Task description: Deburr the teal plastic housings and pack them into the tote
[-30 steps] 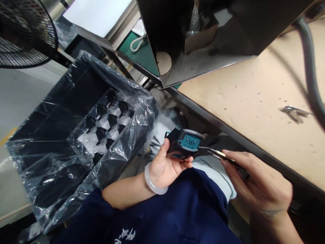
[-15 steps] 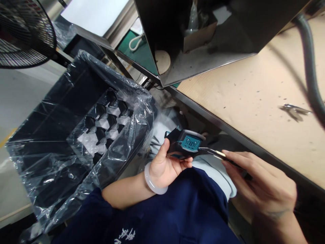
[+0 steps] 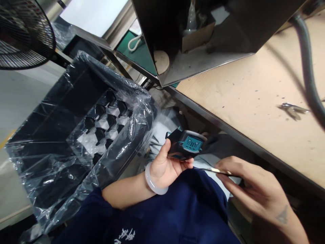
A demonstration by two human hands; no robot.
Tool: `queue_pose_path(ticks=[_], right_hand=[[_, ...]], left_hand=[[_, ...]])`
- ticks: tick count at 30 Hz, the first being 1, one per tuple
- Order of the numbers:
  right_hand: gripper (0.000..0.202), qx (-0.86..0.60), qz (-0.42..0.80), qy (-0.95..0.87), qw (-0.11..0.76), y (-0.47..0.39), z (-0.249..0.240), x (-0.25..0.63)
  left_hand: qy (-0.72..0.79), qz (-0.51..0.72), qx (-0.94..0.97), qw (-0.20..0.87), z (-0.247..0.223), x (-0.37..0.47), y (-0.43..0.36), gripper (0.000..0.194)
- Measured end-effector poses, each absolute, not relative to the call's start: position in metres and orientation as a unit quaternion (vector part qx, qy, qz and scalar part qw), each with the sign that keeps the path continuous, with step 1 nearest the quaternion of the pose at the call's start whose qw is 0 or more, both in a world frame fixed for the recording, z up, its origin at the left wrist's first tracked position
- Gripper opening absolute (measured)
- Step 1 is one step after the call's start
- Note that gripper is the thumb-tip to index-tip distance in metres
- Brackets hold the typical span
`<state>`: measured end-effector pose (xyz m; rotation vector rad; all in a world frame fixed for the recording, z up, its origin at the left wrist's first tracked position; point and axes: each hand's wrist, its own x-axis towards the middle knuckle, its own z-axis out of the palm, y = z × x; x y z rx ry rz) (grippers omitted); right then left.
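My left hand is closed round a black-and-teal plastic housing, thumb on one side and fingers beneath. The teal end with small moulded slots and round bosses faces right. In my right hand is a slim hand tool with a pointed metal tip, pinched between thumb and fingers. Whether it is a knife or tweezers is unclear. Its tip points left, below the housing and apart from the teal face. My right palm hides the rear of the tool.
To the left stands a dark bin lined with clear plastic, holding several black parts in rows. A fan is at upper left. On the wooden bench lie metal nippers, dark specks, a grey hose and a dark metal enclosure.
My right hand has drawn the tool down and slightly left, away from the teal face to below the housing. My left hand has tilted the housing slightly and barely moved.
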<state>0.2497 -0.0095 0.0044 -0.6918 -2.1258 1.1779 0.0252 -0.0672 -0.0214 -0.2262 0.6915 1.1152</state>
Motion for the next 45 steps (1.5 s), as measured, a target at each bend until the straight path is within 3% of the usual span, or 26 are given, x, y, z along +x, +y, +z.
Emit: queue_pose_path(ticks=[7, 19, 25, 45], right_hand=[[0.035, -0.352, 0.285, -0.788, 0.417, -0.024, -0.008, 0.239], [0.029, -0.357, 0.23, -0.813, 0.399, -0.024, -0.008, 0.242], [0.035, -0.382, 0.183, -0.798, 0.428, -0.026, -0.009, 0.242], [0.03, -0.38, 0.176, -0.813, 0.404, -0.033, -0.002, 0.224]], left_hand=[[0.344, 0.517, -0.12, 0.774, -0.021, 0.027, -0.067, 0.045], [0.331, 0.521, -0.098, 0.781, -0.022, 0.026, -0.07, 0.046], [0.33, 0.521, -0.093, 0.781, -0.023, 0.026, -0.07, 0.052], [0.359, 0.528, -0.074, 0.766, -0.023, 0.037, -0.072, 0.055]])
